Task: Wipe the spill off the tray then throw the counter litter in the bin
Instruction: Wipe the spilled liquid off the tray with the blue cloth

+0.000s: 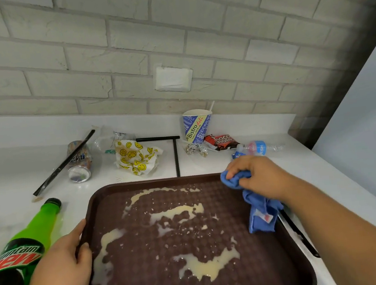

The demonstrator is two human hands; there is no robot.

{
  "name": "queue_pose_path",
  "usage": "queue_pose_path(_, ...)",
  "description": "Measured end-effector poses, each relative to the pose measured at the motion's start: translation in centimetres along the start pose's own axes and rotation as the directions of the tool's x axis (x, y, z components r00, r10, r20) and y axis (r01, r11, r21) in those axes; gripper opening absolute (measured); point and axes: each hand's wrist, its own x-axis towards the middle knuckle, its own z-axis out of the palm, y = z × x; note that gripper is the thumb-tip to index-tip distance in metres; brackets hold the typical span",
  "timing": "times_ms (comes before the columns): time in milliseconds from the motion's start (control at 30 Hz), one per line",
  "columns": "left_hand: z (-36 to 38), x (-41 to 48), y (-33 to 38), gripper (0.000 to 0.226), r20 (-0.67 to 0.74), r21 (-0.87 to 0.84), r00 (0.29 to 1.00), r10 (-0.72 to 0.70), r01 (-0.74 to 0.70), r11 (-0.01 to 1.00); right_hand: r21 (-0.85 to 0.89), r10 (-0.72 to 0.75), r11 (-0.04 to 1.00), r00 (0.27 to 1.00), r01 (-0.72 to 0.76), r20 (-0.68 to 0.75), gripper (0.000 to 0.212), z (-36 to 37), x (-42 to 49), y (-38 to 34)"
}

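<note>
One tray [140,184]; one cloth [259,214]; one cup [196,127]

On the white surface [266,157]: brown tray [254,263] near and centre, green bottle [29,240] lying at its left, and along the far side a crushed can [79,164], smiley wrapper [137,157], paper cup [195,126], foil scraps [196,149], chocolate wrapper [223,141] and clear bottle [258,147].

A pale brick wall [169,27] with a blank plate [173,78] backs the white counter [9,162].
</note>
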Motion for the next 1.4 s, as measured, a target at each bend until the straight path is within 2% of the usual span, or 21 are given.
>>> queue_pose_path(100, 0.0, 0.0, -0.2, 0.052, 0.006, 0.0, 1.0, -0.002, 0.002, 1.0, 0.04, 0.004, 0.999, 0.992, 0.001, -0.125, 0.034, -2.2, 0.5, -0.6)
queue_pose_path(167, 0.1, 0.1, -0.2, 0.052, 0.007, -0.001, 1.0, -0.003, 0.003, 1.0, 0.058, 0.002, 0.998, 0.965, 0.013, -0.262, 0.044, -2.5, 0.7, -0.5)
queue_pose_path(233, 0.1, 0.1, -0.1, 0.052, 0.004, -0.01, 1.0, -0.007, 0.007, 1.0, 0.053, 0.025, 0.999, 0.947, -0.009, -0.32, 0.055, -1.3, 0.6, 0.6)
queue_pose_path(333, 0.0, 0.1, -0.1, 0.051, 0.002, -0.02, 1.0, -0.008, 0.008, 1.0, -0.056, 0.08, 0.994, 0.972, -0.094, -0.219, 0.053, 1.6, 0.1, 3.8)
queue_pose_path(433, 0.1, 0.1, -0.1, 0.051, 0.002, -0.026, 1.0, -0.003, 0.003, 1.0, -0.29, 0.185, 0.943, 0.981, -0.162, 0.055, 0.043, 3.8, -1.4, 5.7)
queue_pose_path(533, 0.1, 0.1, -0.3, 0.051, 0.004, -0.017, 1.0, 0.0, 0.0, 1.0, -0.482, 0.184, 0.871, 0.974, -0.098, 0.134, 0.062, 5.4, -2.3, 6.0)
queue_pose_path(667, 0.1, 0.1, -0.3, 0.052, 0.01, -0.01, 1.0, 0.003, -0.003, 1.0, -0.404, 0.212, 0.898, 0.976, -0.176, 0.047, 0.059, 6.5, -2.2, 4.8)
queue_pose_path(767, 0.1, 0.1, -0.2, 0.052, 0.01, -0.014, 1.0, -0.003, 0.003, 1.0, -0.289, 0.154, 0.949, 0.985, -0.125, 0.078, 0.06, 6.7, -2.8, 3.2)
queue_pose_path(833, 0.1, 0.1, -0.2, 0.051, 0.01, -0.013, 1.0, -0.003, 0.003, 1.0, -0.176, 0.118, 0.979, 0.988, -0.098, 0.104, 0.052, 6.6, -3.1, 2.4)
queue_pose_path(967, 0.0, 0.0, -0.1, 0.051, 0.008, -0.018, 1.0, 0.0, 0.001, 1.0, -0.083, 0.153, 0.983, 0.978, -0.165, -0.141, 0.032, 7.3, -2.9, 2.9)
queue_pose_path(1000, 0.0, 0.0, 0.0, 0.051, 0.006, -0.023, 1.0, 0.003, -0.003, 1.0, -0.052, 0.142, 0.987, 0.98, -0.15, -0.139, 0.029, 7.7, -3.0, 2.7)
queue_pose_path(1133, -0.1, 0.0, -0.1, 0.052, 0.011, -0.015, 1.0, 0.012, -0.011, 1.0, -0.114, 0.011, 0.994, 0.998, -0.003, 0.069, 0.029, 8.8, -3.2, 2.6)
queue_pose_path(1233, -0.1, 0.1, -0.2, 0.052, 0.015, -0.003, 1.0, 0.007, -0.007, 1.0, -0.153, 0.099, 0.984, 0.995, -0.094, 0.026, 0.029, 8.1, -2.4, 3.3)
queue_pose_path(1300, -0.1, 0.0, -0.1, 0.052, 0.014, -0.009, 1.0, 0.01, -0.01, 1.0, -0.216, 0.088, 0.973, 0.996, -0.082, 0.018, 0.032, 8.5, -2.5, 3.2)
queue_pose_path(1400, -0.1, 0.0, 0.1, 0.051, 0.01, -0.019, 1.0, 0.01, -0.01, 1.0, -0.184, 0.012, 0.983, 0.983, 0.022, 0.181, 0.031, 8.5, -3.2, 2.4)
